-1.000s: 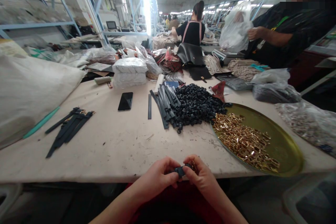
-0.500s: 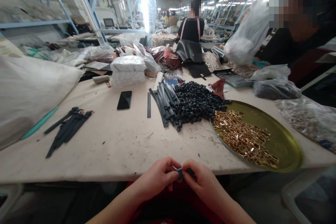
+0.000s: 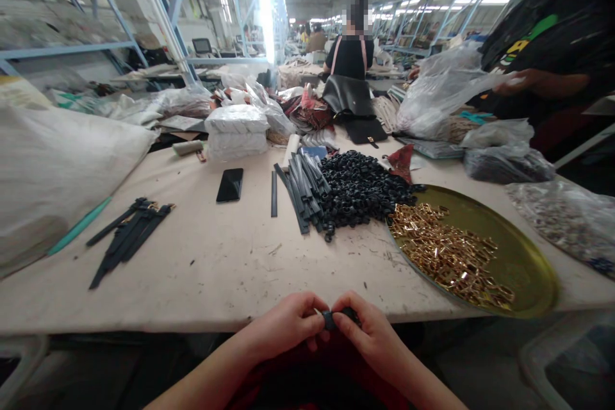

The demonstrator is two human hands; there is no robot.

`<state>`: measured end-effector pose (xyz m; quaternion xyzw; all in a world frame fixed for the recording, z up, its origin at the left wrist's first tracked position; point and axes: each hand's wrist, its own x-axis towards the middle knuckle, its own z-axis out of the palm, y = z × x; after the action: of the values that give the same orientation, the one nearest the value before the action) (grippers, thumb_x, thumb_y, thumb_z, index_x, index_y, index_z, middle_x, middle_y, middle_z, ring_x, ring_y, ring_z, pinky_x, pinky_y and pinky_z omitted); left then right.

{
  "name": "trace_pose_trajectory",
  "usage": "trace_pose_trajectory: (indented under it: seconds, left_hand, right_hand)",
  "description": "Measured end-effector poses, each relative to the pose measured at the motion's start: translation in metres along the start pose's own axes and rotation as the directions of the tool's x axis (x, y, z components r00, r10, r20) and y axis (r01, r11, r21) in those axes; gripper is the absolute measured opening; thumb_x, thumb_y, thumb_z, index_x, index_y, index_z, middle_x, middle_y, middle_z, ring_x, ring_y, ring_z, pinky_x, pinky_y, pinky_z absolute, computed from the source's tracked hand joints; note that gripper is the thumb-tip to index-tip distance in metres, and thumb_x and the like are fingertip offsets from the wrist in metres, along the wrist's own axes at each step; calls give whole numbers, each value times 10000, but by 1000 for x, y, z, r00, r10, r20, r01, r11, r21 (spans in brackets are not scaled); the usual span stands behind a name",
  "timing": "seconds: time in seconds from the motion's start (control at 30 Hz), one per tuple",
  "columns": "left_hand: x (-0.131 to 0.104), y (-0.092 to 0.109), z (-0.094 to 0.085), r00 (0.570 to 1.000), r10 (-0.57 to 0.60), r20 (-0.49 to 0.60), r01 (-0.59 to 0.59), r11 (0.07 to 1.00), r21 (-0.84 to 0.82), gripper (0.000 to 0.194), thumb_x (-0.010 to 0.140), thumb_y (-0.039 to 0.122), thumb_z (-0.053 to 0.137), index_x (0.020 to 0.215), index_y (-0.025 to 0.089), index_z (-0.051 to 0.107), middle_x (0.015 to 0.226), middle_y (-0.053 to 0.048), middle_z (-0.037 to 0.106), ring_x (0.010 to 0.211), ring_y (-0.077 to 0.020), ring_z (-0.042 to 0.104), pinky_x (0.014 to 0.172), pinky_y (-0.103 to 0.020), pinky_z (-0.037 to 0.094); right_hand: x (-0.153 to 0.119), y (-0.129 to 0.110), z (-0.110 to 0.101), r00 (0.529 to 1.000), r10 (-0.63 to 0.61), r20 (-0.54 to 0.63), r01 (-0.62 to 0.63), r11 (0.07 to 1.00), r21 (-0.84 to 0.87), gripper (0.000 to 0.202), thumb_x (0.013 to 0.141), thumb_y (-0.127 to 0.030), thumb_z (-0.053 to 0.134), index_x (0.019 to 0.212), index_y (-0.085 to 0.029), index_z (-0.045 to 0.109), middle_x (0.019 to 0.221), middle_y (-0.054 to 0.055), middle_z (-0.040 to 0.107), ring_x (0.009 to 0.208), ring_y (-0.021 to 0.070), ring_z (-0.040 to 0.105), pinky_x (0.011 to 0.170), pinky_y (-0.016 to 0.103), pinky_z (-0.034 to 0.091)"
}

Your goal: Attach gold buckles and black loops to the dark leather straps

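Observation:
At the table's front edge, my left hand (image 3: 298,323) and my right hand (image 3: 362,323) meet, fingertips pinched on a small dark strap piece (image 3: 328,319). Most of it is covered by my fingers, so its full shape is hidden. Ahead of the hands lie a bundle of flat dark straps (image 3: 302,189) and a heap of small black loops (image 3: 365,186). Gold metal buckles (image 3: 446,250) are piled in a round gold tray (image 3: 523,256) on the right. Several dark straps with gold buckles (image 3: 129,234) lie together on the left.
A phone (image 3: 229,186) rests left of the bundle, beside a single strap (image 3: 273,193). A large white sack (image 3: 62,173) bounds the left side. Wrapped white packs (image 3: 237,131) and a black bag (image 3: 353,102) stand behind. At right, a person's hand (image 3: 521,82) holds a plastic bag (image 3: 437,90).
My fingers have shifted slightly on the strap piece, still pinching it. The person at right has straightened up, and the plastic bag has dropped lower and spread towards the table.

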<state>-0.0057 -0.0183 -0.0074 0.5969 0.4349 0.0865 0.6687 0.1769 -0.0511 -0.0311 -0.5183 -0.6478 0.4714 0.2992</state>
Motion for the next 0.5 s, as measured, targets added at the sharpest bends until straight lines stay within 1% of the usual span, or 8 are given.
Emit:
trace_pose_trajectory:
  seconds: [0.07, 0.1, 0.17, 0.23, 0.33, 0.4, 0.5]
  left_hand:
    - [-1, 2, -3, 998, -38, 41, 35, 997, 75, 209, 733, 298, 480, 809, 141, 596, 665, 3, 619, 540, -96, 517, 536, -204, 373]
    - [-2, 3, -4, 998, -52, 38, 48, 994, 96, 205, 733, 300, 472, 757, 141, 599, 624, 11, 606, 519, -91, 503, 528, -201, 366]
    - [-1, 3, -4, 998, -63, -3, 63, 993, 102, 227, 742, 312, 447, 699, 139, 589, 581, 18, 589, 488, -84, 480, 511, -196, 355]
    - [0, 3, -4, 998, -56, -38, 59, 995, 82, 229, 742, 307, 434, 679, 139, 576, 590, 14, 590, 483, -81, 478, 500, -192, 354]
    - [-1, 4, -7, 999, -33, -26, 34, 998, 51, 185, 724, 271, 438, 706, 142, 569, 629, 11, 602, 502, -83, 496, 499, -188, 366]
    - [-3, 6, -10, 1000, -20, -9, 20, 998, 67, 167, 714, 250, 440, 702, 141, 567, 621, 14, 597, 506, -84, 502, 502, -187, 373]
    - [-2, 7, -12, 999, -27, -25, 30, 991, 131, 194, 726, 244, 412, 671, 137, 564, 592, 11, 584, 501, -89, 512, 495, -185, 381]
  right_hand:
    - [1, 3, 2, 999, 4, -39, -5, 1000, -26, 137, 817, -315, 462, 768, -208, 532, 652, -11, 558, 615, 149, 501, 563, 255, 358]
    - [2, 5, 4, 999, -2, -51, 0, 999, -39, 139, 816, -319, 461, 767, -208, 528, 652, -11, 551, 614, 149, 497, 561, 256, 357]
    - [3, 6, 7, 998, -25, -50, 22, 998, -54, 141, 821, -319, 450, 770, -209, 523, 651, -12, 544, 610, 148, 492, 559, 256, 356]
    - [5, 5, 9, 998, -48, -51, 44, 997, -67, 141, 822, -314, 446, 763, -210, 520, 647, -11, 544, 604, 148, 490, 556, 256, 354]
    - [9, 4, 12, 995, -52, -80, 45, 996, -82, 143, 824, -317, 438, 758, -211, 506, 637, -10, 541, 598, 150, 492, 550, 255, 355]
    - [11, 4, 13, 995, -47, -84, 40, 996, -80, 145, 828, -323, 433, 764, -211, 498, 637, -9, 541, 599, 150, 497, 549, 254, 360]
    - [14, 6, 16, 995, -80, -58, 76, 994, -77, 136, 832, -315, 432, 779, -212, 504, 662, -4, 557, 617, 150, 512, 565, 254, 368]
